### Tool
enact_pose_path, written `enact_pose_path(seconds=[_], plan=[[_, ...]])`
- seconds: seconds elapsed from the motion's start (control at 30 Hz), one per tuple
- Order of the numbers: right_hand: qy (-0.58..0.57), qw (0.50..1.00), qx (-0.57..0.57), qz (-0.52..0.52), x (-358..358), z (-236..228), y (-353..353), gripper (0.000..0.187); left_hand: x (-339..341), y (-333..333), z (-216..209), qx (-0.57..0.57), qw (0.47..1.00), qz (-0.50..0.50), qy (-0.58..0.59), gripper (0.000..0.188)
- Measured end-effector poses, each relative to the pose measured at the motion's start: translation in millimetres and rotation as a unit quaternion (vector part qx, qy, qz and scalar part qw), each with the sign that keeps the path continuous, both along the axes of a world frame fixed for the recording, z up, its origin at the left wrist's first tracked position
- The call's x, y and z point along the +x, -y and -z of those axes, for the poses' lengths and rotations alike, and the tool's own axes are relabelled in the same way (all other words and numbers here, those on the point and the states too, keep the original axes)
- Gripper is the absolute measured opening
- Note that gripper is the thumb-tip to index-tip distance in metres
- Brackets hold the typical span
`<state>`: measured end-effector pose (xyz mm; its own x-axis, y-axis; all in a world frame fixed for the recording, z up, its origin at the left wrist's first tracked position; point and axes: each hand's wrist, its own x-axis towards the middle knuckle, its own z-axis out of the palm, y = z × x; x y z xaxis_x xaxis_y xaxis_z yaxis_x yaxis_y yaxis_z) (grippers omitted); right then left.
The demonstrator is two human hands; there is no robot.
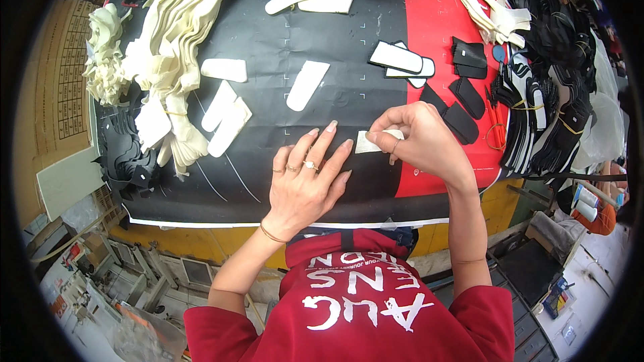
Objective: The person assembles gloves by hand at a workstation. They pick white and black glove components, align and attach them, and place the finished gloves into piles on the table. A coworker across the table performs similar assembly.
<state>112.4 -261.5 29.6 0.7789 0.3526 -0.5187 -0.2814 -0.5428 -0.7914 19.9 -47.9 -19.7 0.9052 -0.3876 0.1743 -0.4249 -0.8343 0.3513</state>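
My left hand point(303, 179) rests palm down on the black sheet point(268, 40), its ringed fingers spread and holding nothing. My right hand point(424, 142) pinches a small white tongue-shaped piece point(366, 143) between thumb and fingers, just right of my left fingertips. The piece's rounded end is partly hidden by those fingers. Beyond my hands a similar white piece point(308, 86) lies alone. More white pieces point(229, 125) are to the left, and two others point(327, 3) are farther back. White pieces with black edging point(397, 58) overlap near the red band.
Cream fabric strips point(176, 33) are heaped at the left, above dark bundles point(127, 147). On the red band point(429, 7) lie black pieces point(468, 97) and orange-handled scissors point(496, 127). Tied black-and-white bundles point(530, 110) stack along the right. The table's white-edged front point(221, 224) runs near my body.
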Motion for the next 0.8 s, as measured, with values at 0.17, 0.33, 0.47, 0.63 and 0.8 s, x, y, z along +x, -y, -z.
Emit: enact_pose_path(seconds=[0.17, 0.33, 0.47, 0.63, 0.8], plan=[[-0.003, 1.0, 0.005, 0.004, -1, 0, -1, 0.015, 3, 3, 2, 0.019, 0.999, 0.029, 0.017, 0.051], [0.006, 1.0, 0.008, -0.002, -2, 1, -2, 0.017, 3, 4, 2, 0.044, 0.998, 0.033, 0.019, 0.051], [0.006, 1.0, -0.001, 0.002, -5, 2, -2, 0.017, 3, 4, 3, 0.04, 0.998, 0.032, 0.022, 0.05], [0.089, 0.992, -0.005, 0.086, -30, 1, 3, 0.026, 4, 3, 1, 0.026, 0.999, 0.034, 0.019, 0.049], [0.121, 0.976, 0.012, 0.182, -52, 9, 4, 0.035, 5, 4, 0, 0.03, 0.999, 0.034, 0.02, 0.049]])
